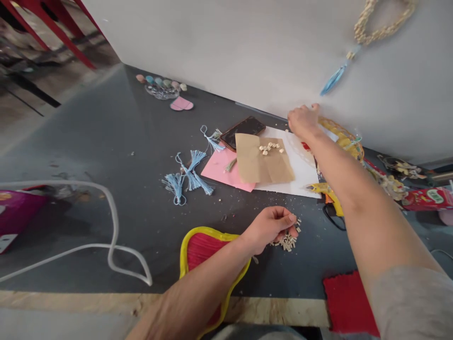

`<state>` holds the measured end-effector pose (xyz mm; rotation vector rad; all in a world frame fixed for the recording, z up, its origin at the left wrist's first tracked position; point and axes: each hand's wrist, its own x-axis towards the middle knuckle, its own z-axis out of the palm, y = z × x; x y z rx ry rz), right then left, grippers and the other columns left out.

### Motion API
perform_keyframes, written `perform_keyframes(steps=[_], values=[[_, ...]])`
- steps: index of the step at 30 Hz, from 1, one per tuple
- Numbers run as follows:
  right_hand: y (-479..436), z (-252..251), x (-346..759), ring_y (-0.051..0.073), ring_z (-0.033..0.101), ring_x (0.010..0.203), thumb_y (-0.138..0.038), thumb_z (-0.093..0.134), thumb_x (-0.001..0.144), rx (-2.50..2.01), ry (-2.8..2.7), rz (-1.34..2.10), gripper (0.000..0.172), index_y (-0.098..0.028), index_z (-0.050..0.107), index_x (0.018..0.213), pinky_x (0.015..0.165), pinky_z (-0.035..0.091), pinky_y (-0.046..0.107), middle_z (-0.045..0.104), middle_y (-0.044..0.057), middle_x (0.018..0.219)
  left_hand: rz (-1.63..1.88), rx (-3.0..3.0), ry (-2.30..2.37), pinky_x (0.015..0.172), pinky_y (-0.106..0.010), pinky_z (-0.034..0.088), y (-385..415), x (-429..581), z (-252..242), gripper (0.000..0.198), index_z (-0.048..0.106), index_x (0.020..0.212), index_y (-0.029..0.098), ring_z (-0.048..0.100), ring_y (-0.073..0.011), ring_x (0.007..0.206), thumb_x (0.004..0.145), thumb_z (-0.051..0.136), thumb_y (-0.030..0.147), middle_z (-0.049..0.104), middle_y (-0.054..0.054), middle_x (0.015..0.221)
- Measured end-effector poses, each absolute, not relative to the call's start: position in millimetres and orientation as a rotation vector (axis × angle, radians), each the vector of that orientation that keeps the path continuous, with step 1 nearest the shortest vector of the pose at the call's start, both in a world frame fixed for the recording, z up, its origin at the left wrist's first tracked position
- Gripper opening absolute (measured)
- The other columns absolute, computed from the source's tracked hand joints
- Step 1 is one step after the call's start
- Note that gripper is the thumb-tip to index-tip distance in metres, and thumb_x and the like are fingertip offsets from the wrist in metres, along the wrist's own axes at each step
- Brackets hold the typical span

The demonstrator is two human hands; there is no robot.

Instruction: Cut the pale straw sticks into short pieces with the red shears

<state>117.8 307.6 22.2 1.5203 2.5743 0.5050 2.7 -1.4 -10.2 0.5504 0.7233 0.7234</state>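
Note:
My left hand [272, 227] is closed in a pinch just above a small pile of short pale pieces [288, 243] on the dark table; what its fingertips hold, if anything, is too small to name. My right hand [303, 119] reaches to the back of the table, near the white wall and the left end of a yellow basket [341, 134]; its fingertips are partly hidden. Between the hands, a brown paper square [247, 163] carries several small pale beads [271, 148]. It overlaps a pink sheet [221, 170], a white sheet [302, 172] and a phone [247, 127].
Light-blue tassels [193, 172] lie left of the papers. A yellow glue gun [332, 198] rests at their right. A yellow-rimmed red item [201, 248] is under my left forearm. A beaded loop [364, 23] hangs on the wall. A white cable [115, 226] curves at left.

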Motion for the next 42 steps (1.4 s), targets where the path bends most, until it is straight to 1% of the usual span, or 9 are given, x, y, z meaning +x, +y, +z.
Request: perform_keyframes(steps=[2, 4, 9, 11, 14, 18, 26, 36, 42], values=[[290.0, 46.7, 115.0, 0.032, 0.051, 0.106, -0.026, 0.034, 0.096, 1.644, 2.689, 0.443, 0.033, -0.015, 0.065, 0.1, 0.091, 0.033, 0.055, 0.065, 0.016, 0.106, 0.725, 0.558, 0.725, 0.038, -0.019, 0.022, -1.5, 2.3, -10.4, 0.033, 0.052, 0.074, 0.015, 0.035, -0.0026, 0.038, 0.076, 0.068, 0.044, 0.065, -0.001, 0.062], [262.4, 73.5, 118.6, 0.029, 0.055, 0.101, -0.031, 0.034, 0.096, 1.672, 2.836, 0.257, 0.033, -0.018, 0.064, 0.1, 0.085, 0.04, 0.045, 0.066, 0.014, 0.106, 0.727, 0.56, 0.717, 0.038, -0.019, 0.021, -1.4, 2.1, -10.6, 0.031, 0.053, 0.074, 0.015, 0.034, -0.0024, 0.038, 0.077, 0.068, 0.043, 0.065, -0.001, 0.062], [144.1, 112.0, 158.9, 0.017, 0.059, 0.076, -0.033, 0.053, 0.09, 1.646, 3.083, -0.541, 0.016, -0.021, 0.064, 0.089, 0.071, 0.047, 0.033, 0.066, 0.003, 0.084, 0.755, 0.544, 0.704, 0.039, -0.019, 0.02, -0.6, 1.9, -7.2, 0.03, 0.054, 0.074, 0.014, 0.035, -0.0022, 0.039, 0.077, 0.069, 0.04, 0.064, -0.001, 0.063], [88.1, 103.6, 179.8, 0.015, 0.059, 0.071, -0.033, 0.056, 0.089, 1.664, 3.011, -0.92, 0.013, -0.023, 0.063, 0.085, 0.069, 0.047, 0.03, 0.065, 0.001, 0.079, 0.766, 0.554, 0.703, 0.039, -0.018, 0.019, -1.3, 2.4, -4.1, 0.029, 0.056, 0.077, 0.013, 0.037, -0.0023, 0.041, 0.076, 0.071, 0.039, 0.064, -0.002, 0.064], [18.7, 69.5, 201.7, 0.016, 0.061, 0.078, -0.035, 0.056, 0.09, 1.699, 2.808, -1.483, 0.013, -0.024, 0.062, 0.088, 0.073, 0.049, 0.03, 0.065, 0.002, 0.086, 0.718, 0.586, 0.705, 0.04, -0.017, 0.02, -4.7, 5.1, -0.7, 0.031, 0.059, 0.086, 0.013, 0.039, -0.0028, 0.042, 0.075, 0.072, 0.038, 0.064, -0.003, 0.066], [-24.6, 20.7, 207.5, 0.016, 0.061, 0.085, -0.035, 0.054, 0.091, 1.829, 2.697, -1.898, 0.014, -0.023, 0.061, 0.088, 0.079, 0.049, 0.031, 0.062, 0.003, 0.091, 0.621, 0.645, 0.707, 0.04, -0.015, 0.021, -10.7, 12.1, 0.3, 0.032, 0.058, 0.088, 0.013, 0.041, -0.0025, 0.043, 0.077, 0.071, 0.04, 0.066, -0.004, 0.068], [-24.1, -8.4, 205.0, 0.016, 0.059, 0.082, -0.04, 0.054, 0.09, 1.978, 2.666, -2.082, 0.017, -0.023, 0.059, 0.087, 0.073, 0.05, 0.03, 0.061, 0.003, 0.09, 0.591, 0.7, 0.825, 0.038, -0.015, 0.025, -15.3, 20.2, 5.3, 0.038, 0.054, 0.079, 0.013, 0.043, -0.0024, 0.042, 0.072, 0.075, 0.044, 0.067, -0.005, 0.069], [-31.8, -12.7, 201.6, 0.017, 0.059, 0.085, -0.042, 0.055, 0.09, 2.035, 2.555, -2.237, 0.018, -0.025, 0.058, 0.085, 0.069, 0.051, 0.03, 0.061, 0.003, 0.089, 0.569, 0.792, 0.86, 0.038, -0.015, 0.029, -17.0, 20.6, 4.7, 0.032, 0.055, 0.08, 0.014, 0.044, -0.0032, 0.044, 0.077, 0.07, 0.042, 0.067, -0.003, 0.071], [-36.5, -10.8, 197.8, 0.015, 0.059, 0.079, -0.039, 0.056, 0.089, 2.046, 2.559, -2.311, 0.015, -0.025, 0.057, 0.085, 0.068, 0.051, 0.029, 0.06, 0.003, 0.09, 0.558, 0.882, 0.867, 0.038, -0.014, 0.032, -18.4, 20.4, 8.3, 0.029, 0.056, 0.08, 0.014, 0.046, -0.0036, 0.046, 0.08, 0.067, 0.041, 0.066, -0.003, 0.072]])
